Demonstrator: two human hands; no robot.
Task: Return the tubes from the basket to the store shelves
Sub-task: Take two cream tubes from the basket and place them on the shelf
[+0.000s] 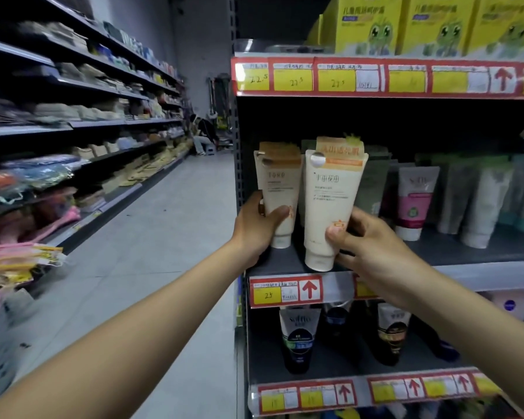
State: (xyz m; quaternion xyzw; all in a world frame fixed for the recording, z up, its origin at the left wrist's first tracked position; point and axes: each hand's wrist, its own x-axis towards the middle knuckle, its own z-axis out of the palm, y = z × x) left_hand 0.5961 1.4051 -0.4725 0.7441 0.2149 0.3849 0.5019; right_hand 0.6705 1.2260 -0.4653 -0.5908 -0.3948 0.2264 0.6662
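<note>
Two cream tubes with orange tops stand cap-down at the left end of the middle shelf (466, 252). My left hand (259, 228) grips the left cream tube (280, 189) near its lower half. My right hand (372, 246) holds the right cream tube (330, 201), thumb across its lower front, its cap at the shelf's front edge. The two tubes are side by side, almost touching. No basket is clearly in view.
More tubes, grey-green, pink and white, stand to the right on the same shelf (415, 201). Dark tubes (297, 337) fill the shelf below. Yellow boxes (433, 22) sit on top. An aisle floor (164, 237) runs left, with stocked shelves (73, 125) and a seated person (201, 134) far back.
</note>
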